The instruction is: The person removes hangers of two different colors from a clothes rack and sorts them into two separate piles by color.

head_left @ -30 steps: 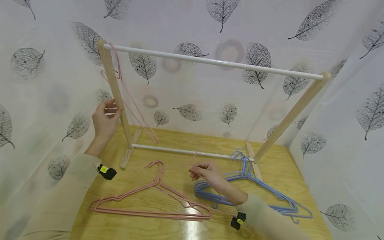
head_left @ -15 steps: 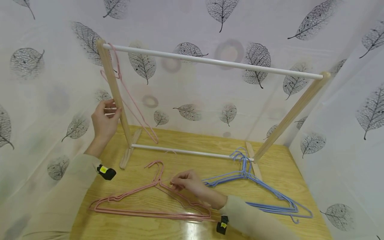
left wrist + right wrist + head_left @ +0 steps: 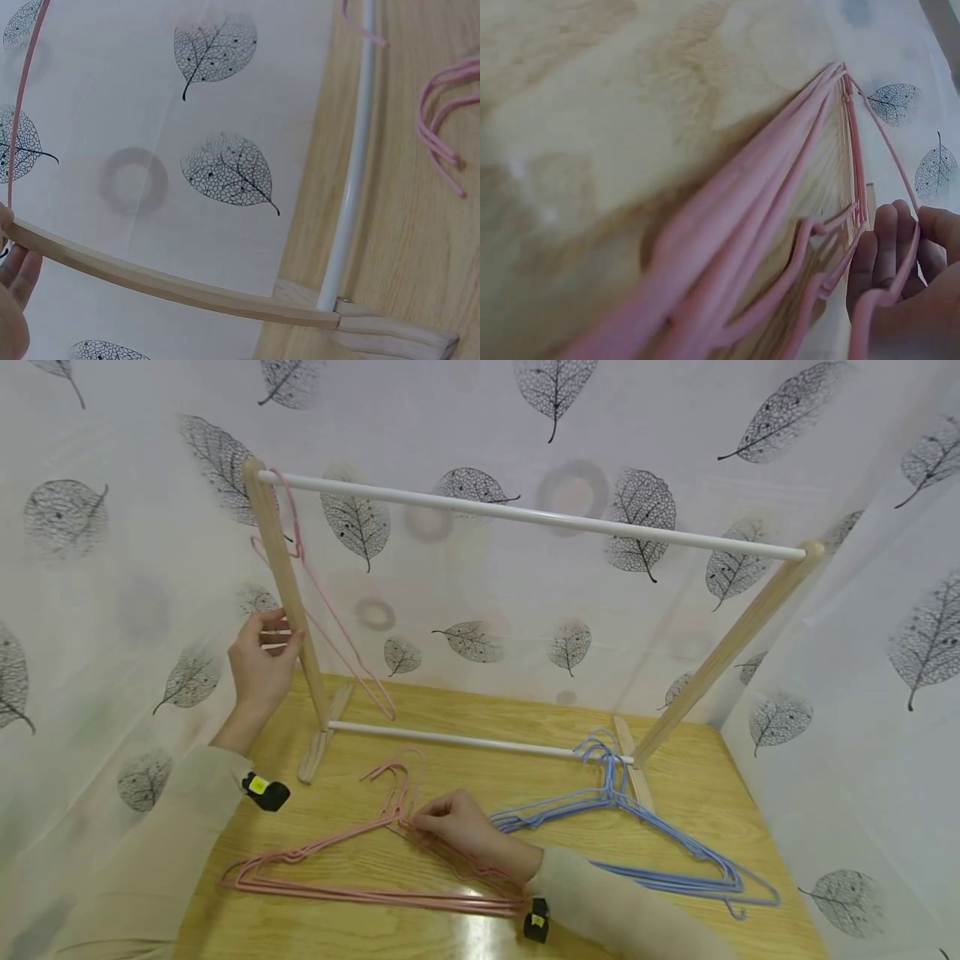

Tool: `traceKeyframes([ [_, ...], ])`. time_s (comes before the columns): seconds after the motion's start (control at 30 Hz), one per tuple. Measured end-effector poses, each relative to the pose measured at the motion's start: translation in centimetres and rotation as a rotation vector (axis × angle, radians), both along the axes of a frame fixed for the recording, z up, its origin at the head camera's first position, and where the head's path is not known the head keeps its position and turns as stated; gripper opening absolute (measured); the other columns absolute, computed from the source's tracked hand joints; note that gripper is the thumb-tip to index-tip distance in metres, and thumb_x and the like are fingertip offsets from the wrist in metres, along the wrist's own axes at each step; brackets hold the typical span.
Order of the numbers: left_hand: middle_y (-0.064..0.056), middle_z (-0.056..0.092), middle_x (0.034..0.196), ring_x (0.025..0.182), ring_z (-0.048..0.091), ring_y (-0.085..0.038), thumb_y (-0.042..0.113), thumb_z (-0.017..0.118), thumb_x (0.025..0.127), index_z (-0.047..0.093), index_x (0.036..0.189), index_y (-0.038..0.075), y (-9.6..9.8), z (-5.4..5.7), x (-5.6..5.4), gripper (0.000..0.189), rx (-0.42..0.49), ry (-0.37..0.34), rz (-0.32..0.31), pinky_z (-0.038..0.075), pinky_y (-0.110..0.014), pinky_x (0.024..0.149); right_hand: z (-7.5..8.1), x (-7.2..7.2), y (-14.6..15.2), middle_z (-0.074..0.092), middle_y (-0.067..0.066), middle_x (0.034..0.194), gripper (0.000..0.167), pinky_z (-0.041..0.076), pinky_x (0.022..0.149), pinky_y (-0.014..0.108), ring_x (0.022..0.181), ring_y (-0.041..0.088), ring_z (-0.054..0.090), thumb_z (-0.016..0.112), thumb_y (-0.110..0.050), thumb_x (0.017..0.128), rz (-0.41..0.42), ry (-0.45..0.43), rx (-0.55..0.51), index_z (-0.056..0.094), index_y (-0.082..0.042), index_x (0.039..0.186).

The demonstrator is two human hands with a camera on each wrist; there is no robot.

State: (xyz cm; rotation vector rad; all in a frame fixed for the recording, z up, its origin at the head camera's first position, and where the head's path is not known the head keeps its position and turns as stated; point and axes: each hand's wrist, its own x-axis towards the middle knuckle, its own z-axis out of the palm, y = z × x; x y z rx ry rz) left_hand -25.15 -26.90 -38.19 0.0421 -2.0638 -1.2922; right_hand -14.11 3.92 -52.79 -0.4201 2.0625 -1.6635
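Note:
My left hand (image 3: 262,664) holds the left wooden post (image 3: 277,552) of a clothes rack, thumb on one side and fingers on the other. Between the thumb and fingers of my right hand (image 3: 468,835) is a thin pink clothes hanger (image 3: 890,150), pinched near its neck. It is held over a small pile of pink hangers (image 3: 322,843) on the table; whether it touches them I cannot tell. One more pink hanger (image 3: 330,593) hangs by its hook from the left end of the rack's white top bar (image 3: 525,514).
Several blue hangers (image 3: 675,835) lie stacked at the right, their hooks over the white lower bar (image 3: 465,740). The right post (image 3: 723,652) leans outward in the view. A leaf-print sheet (image 3: 480,610) encloses the wooden table (image 3: 360,935).
From beside the blue hangers, my right hand has moved left and slightly down with its pink hanger, to above the pink pile. The left hand stays on the post.

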Motion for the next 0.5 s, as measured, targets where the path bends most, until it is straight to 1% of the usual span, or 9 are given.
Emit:
traceKeyframes([
  [0.03, -0.002, 0.066, 0.107, 0.083, 0.056, 0.018, 0.011, 0.072, 0.099, 0.066, 0.129, -0.004, 0.0, 0.0, 0.0, 0.034, -0.003, 0.002, 0.002, 0.048, 0.003, 0.074, 0.1, 0.0, 0.0, 0.079, 0.026, 0.095, 0.02, 0.058, 0.068, 0.012, 0.072, 0.001, 0.071, 0.075, -0.012, 0.096, 0.001, 0.038, 0.033, 0.081, 0.008, 0.099],
  [0.1, -0.007, 0.068, 0.109, 0.084, 0.056, 0.018, 0.01, 0.071, 0.099, 0.066, 0.129, -0.005, 0.0, 0.1, 0.0, 0.033, -0.006, 0.006, 0.004, 0.049, 0.003, 0.074, 0.3, -0.1, 0.2, 0.081, 0.021, 0.098, 0.018, 0.059, 0.073, 0.012, 0.081, 0.007, 0.076, 0.078, -0.015, 0.094, -0.003, 0.115, 0.108, 0.083, 0.002, 0.099],
  [0.13, -0.01, 0.068, 0.11, 0.084, 0.056, 0.018, 0.01, 0.071, 0.099, 0.066, 0.129, -0.005, 0.1, 0.2, 0.0, 0.033, -0.009, 0.005, 0.005, 0.048, 0.004, 0.074, 0.5, -0.1, 0.3, 0.081, 0.018, 0.099, 0.018, 0.058, 0.074, 0.012, 0.084, 0.009, 0.076, 0.079, -0.017, 0.094, -0.003, 0.155, 0.146, 0.084, 0.0, 0.099],
  [0.2, -0.014, 0.069, 0.112, 0.084, 0.056, 0.019, 0.009, 0.07, 0.1, 0.065, 0.129, -0.006, 0.1, 0.2, 0.1, 0.033, -0.016, 0.005, 0.008, 0.048, 0.004, 0.075, 0.7, -0.2, 0.4, 0.082, 0.014, 0.099, 0.018, 0.058, 0.071, 0.013, 0.083, 0.01, 0.077, 0.08, -0.02, 0.093, -0.01, 0.213, 0.205, 0.084, -0.004, 0.099],
  [0.27, -0.015, 0.069, 0.112, 0.084, 0.055, 0.019, 0.008, 0.07, 0.1, 0.065, 0.129, -0.006, 0.1, 0.2, 0.1, 0.033, -0.018, 0.007, 0.011, 0.048, 0.004, 0.074, 1.1, -0.4, 0.7, 0.083, 0.012, 0.098, 0.018, 0.058, 0.067, 0.014, 0.079, 0.012, 0.076, 0.08, -0.021, 0.094, -0.018, 0.265, 0.234, 0.085, -0.005, 0.099],
  [0.33, -0.014, 0.069, 0.111, 0.084, 0.055, 0.019, 0.008, 0.071, 0.099, 0.065, 0.128, -0.006, 0.1, 0.2, 0.1, 0.033, -0.021, 0.009, 0.013, 0.048, 0.003, 0.074, 1.5, -0.8, 1.0, 0.082, 0.013, 0.095, 0.018, 0.057, 0.063, 0.014, 0.072, 0.012, 0.075, 0.077, -0.02, 0.096, -0.015, 0.313, 0.223, 0.084, -0.004, 0.099],
  [0.37, -0.013, 0.069, 0.111, 0.084, 0.055, 0.019, 0.008, 0.071, 0.099, 0.066, 0.128, -0.006, 0.1, 0.1, 0.1, 0.033, -0.02, 0.009, 0.016, 0.048, 0.003, 0.074, 1.7, -1.1, 1.2, 0.082, 0.014, 0.094, 0.019, 0.058, 0.061, 0.016, 0.07, 0.016, 0.075, 0.076, -0.02, 0.097, -0.013, 0.333, 0.204, 0.083, -0.002, 0.099],
  [0.4, -0.011, 0.069, 0.11, 0.083, 0.055, 0.019, 0.009, 0.071, 0.099, 0.066, 0.128, -0.005, 0.1, 0.1, 0.0, 0.033, -0.019, 0.008, 0.019, 0.049, 0.003, 0.074, 2.0, -1.3, 1.3, 0.082, 0.015, 0.094, 0.02, 0.061, 0.062, 0.018, 0.072, 0.022, 0.077, 0.075, -0.019, 0.098, -0.008, 0.344, 0.182, 0.083, -0.001, 0.099],
  [0.5, -0.009, 0.068, 0.11, 0.084, 0.055, 0.018, 0.011, 0.071, 0.1, 0.066, 0.129, -0.004, 0.1, 0.1, 0.2, 0.033, -0.019, 0.0, 0.018, 0.048, 0.002, 0.075, 3.4, -2.0, 1.5, 0.081, 0.021, 0.095, 0.024, 0.068, 0.068, 0.032, 0.079, 0.039, 0.078, 0.071, -0.017, 0.101, -0.004, 0.343, 0.104, 0.08, 0.005, 0.103],
])
